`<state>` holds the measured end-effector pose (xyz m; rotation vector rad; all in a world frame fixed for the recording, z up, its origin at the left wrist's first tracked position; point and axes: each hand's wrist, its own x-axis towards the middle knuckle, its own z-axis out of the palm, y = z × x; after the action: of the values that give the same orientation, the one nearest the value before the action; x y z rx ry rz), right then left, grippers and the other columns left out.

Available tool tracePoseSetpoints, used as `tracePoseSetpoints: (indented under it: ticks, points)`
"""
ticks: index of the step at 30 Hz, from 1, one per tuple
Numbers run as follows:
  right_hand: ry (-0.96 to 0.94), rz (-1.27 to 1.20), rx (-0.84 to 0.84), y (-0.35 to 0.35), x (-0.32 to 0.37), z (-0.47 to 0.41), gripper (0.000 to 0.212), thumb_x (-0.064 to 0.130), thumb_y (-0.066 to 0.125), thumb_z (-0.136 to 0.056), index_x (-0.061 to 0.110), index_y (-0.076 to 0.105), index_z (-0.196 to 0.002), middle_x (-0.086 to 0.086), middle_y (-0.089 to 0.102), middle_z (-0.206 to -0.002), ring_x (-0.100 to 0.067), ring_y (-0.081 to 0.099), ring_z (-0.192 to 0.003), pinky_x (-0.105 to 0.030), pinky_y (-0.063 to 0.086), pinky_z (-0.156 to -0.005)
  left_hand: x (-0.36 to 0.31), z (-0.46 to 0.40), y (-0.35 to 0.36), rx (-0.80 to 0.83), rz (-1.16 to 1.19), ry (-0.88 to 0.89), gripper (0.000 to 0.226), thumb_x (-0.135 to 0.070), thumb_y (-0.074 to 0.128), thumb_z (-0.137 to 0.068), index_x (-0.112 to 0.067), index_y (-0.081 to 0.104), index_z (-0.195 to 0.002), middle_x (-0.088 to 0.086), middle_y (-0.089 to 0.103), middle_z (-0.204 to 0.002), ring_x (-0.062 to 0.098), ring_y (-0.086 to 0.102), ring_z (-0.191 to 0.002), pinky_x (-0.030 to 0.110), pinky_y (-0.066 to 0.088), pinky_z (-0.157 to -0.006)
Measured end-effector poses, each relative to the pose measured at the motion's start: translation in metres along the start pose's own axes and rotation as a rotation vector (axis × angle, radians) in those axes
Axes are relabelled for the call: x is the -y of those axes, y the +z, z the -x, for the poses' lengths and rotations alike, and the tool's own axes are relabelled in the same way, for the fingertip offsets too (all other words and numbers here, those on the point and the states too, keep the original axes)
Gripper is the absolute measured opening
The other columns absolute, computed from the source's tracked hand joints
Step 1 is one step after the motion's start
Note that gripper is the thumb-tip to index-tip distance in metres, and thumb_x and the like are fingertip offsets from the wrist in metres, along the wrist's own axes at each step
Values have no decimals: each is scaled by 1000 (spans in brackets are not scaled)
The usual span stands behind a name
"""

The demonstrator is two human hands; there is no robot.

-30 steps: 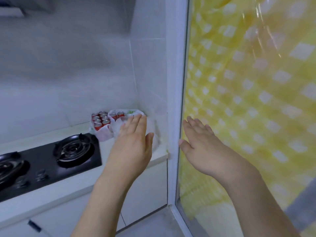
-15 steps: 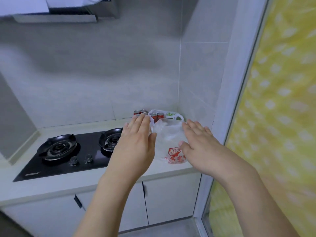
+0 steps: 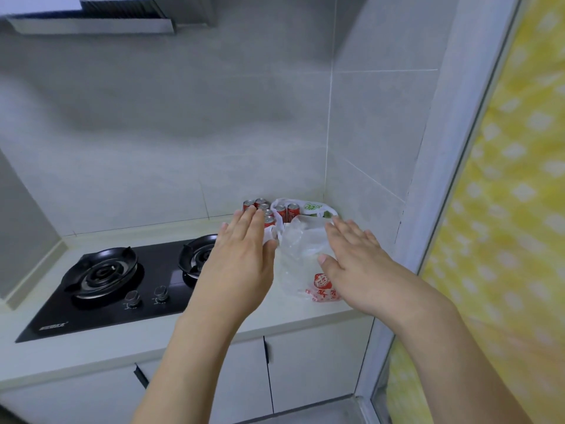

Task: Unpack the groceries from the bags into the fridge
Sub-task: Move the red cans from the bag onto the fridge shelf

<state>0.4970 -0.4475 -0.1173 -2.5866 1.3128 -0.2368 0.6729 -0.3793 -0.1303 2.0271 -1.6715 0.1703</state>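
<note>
Head view
Left hand: the left hand [image 3: 241,255] was flat, palm down, fingers straight and together; its grip was released and grasped nothing. It hung over the right edge of the hob and partly covered the cans behind it.
Right hand: the right hand [image 3: 356,261] was likewise spread flat with a released grip, over the right side of the clear bag; whether it touched the plastic could not be told.
Clear bag: a crumpled clear plastic bag [image 3: 301,261] with red print low on its front stood on the worktop between the two hands.
Cans: red drink cans [image 3: 264,209] stood upright in a cluster behind the left fingertips, with two more inside the white bag.
White bag: a white plastic bag [image 3: 312,208] with green print sat in the wall corner, just behind the clear bag.
Hob: a black two-burner gas hob [image 3: 116,283] lay in the worktop to the left, two knobs at its front.
Worktop: the pale worktop [image 3: 91,347] ran along the wall above white cabinet doors [image 3: 315,362].
Room: grey wall tiles [image 3: 183,133], an extractor hood [image 3: 91,16] at the top left, and a yellow checked curtain [image 3: 504,209] behind a glass panel at the right.
</note>
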Motion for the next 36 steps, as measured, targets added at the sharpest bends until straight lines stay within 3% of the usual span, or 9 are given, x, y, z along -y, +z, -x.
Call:
tracePoseSetpoints:
  ticks: [12,19,24,36]
  points:
    - [-21,-17,25,-2,-49,-80,60,33,23,-105,15,-4,-155,0,-14,-162,-12,-15,-148,-29,-10,-118,2,-76,39,32,-17,-51,55,-34,27,-105,-14,15,-155,1,10,-163,14,3,-150,24,-2,-117]
    - [-60,-35,52,5,-71,-135,60,34,23,-104,16,-4,-155,1,-16,-161,-11,-16,-147,-29,-11,-117,11,-121,60,55,-43,-97,55,-32,26,-105,-12,14,-155,3,11,-163,16,4,-150,29,1,-119]
    - [-89,-49,80,13,-62,-182,60,35,22,-104,16,-5,-155,2,-16,-161,-10,-17,-147,-29,-12,-117,37,-149,67,59,-72,-109,54,-29,29,-105,-11,15,-154,2,15,-162,16,9,-148,23,2,-116]
    - [-96,-57,85,25,-19,-291,57,32,24,-105,16,3,-155,1,-7,-163,-12,-9,-148,-30,-7,-119,118,-233,72,63,-83,-109,52,-30,31,-105,-9,24,-152,6,23,-160,20,15,-147,33,8,-118]
